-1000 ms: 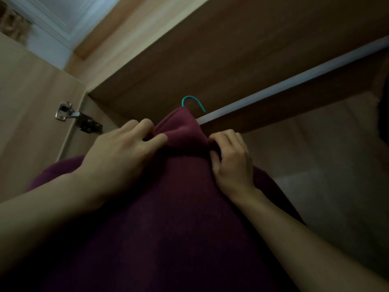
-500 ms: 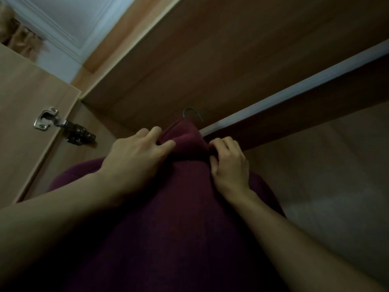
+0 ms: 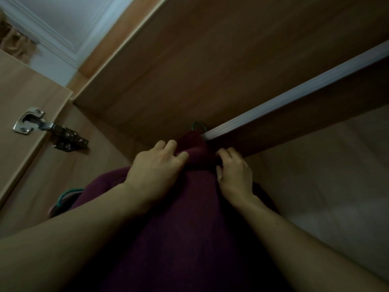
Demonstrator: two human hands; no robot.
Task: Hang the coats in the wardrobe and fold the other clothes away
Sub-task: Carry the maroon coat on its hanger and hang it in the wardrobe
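Just under the wardrobe rail, whose long axis climbs rightward, the maroon coat is held up with its green hanger hook at the rail's near end, directly above both grips, the left hand and right hand each pinching the collar, the right nearer the rail; whether the hook is seated I cannot tell, and no writing is readable.

The hook is being mostly hidden by the coat and the rail; whether it is sitting over the rail cannot be told. The coat is being cut off by the bottom edge, the rail by the right edge.
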